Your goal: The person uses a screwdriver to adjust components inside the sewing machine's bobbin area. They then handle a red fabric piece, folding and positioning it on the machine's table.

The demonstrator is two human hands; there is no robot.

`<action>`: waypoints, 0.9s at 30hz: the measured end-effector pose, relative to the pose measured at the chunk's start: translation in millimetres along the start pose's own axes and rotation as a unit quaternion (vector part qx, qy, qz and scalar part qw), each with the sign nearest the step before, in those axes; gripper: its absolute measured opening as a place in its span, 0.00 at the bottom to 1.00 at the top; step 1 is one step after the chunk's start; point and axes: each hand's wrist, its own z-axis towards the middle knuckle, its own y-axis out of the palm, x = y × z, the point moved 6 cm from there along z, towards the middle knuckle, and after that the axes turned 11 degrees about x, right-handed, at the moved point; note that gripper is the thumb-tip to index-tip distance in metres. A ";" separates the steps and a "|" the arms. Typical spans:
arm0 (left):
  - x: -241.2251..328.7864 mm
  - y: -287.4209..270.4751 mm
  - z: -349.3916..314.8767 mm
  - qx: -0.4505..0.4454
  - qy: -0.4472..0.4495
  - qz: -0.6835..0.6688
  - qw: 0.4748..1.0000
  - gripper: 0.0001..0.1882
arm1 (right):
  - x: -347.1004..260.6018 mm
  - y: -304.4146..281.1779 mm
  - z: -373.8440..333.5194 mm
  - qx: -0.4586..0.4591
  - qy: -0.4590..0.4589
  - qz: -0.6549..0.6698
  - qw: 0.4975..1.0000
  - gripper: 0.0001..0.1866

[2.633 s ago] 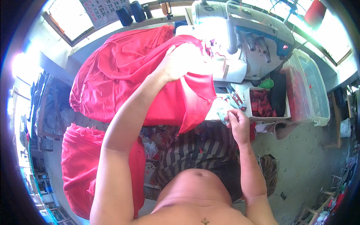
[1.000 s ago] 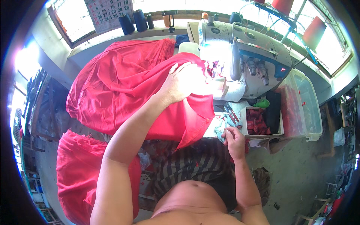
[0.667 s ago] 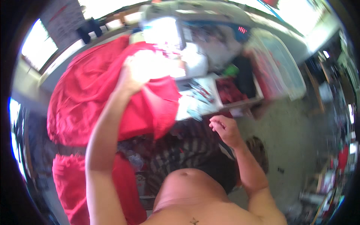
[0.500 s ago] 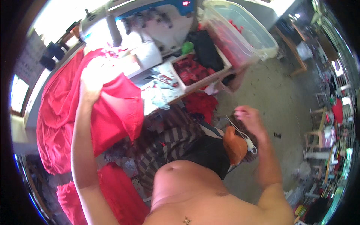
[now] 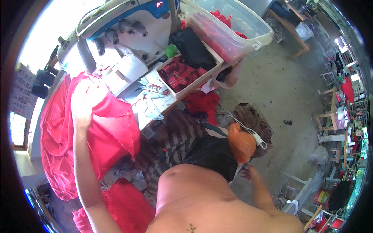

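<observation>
At the far left a large heap of red fabric (image 5: 58, 128) is seen spread over the work surface and hanging off its near edge. The left hand (image 5: 81, 104) is laid flat on the upper part of this fabric, fingers spread and pressed against the cloth rather than clenched round it, just below the white and blue sewing machine (image 5: 116, 35). More red cloth (image 5: 124, 209) is seen lower down, beside the left forearm. To the right of the machine a shallow wooden tray (image 5: 186, 73) filled with small red pieces is placed, with a green ball (image 5: 171, 50) at its back edge and a clear plastic bin (image 5: 229, 31) of red material behind it. An orange object (image 5: 241, 143) with a white cord across it is seen beside the dark lap. The right hand (image 5: 248, 173) is held low over the concrete floor (image 5: 279, 97), well apart from the fabric; it is blurred, and whether its fingers are loose or closed cannot be told.
</observation>
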 end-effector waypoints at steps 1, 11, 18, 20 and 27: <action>-11.2 20.4 -5.7 -0.001 0.005 -0.044 0.999 0.13 | -2.5 2.9 -4.0 0.009 -0.006 0.030 0.999 0.26; -8.7 10.2 -6.7 -0.001 -0.013 -0.064 0.998 0.14 | 21.7 34.5 29.0 0.000 0.027 0.047 0.999 0.22; 3.7 11.3 -3.5 0.016 -0.001 0.002 1.000 0.12 | -6.3 35.0 26.6 0.023 0.048 0.009 0.999 0.22; 0.2 12.2 -7.0 0.014 -0.022 -0.003 1.000 0.12 | 4.6 32.9 19.0 0.028 0.057 0.003 0.998 0.22; 5.1 8.9 -7.3 -0.014 0.024 0.037 0.999 0.14 | 46.4 -7.7 13.7 0.048 0.093 -0.019 0.994 0.22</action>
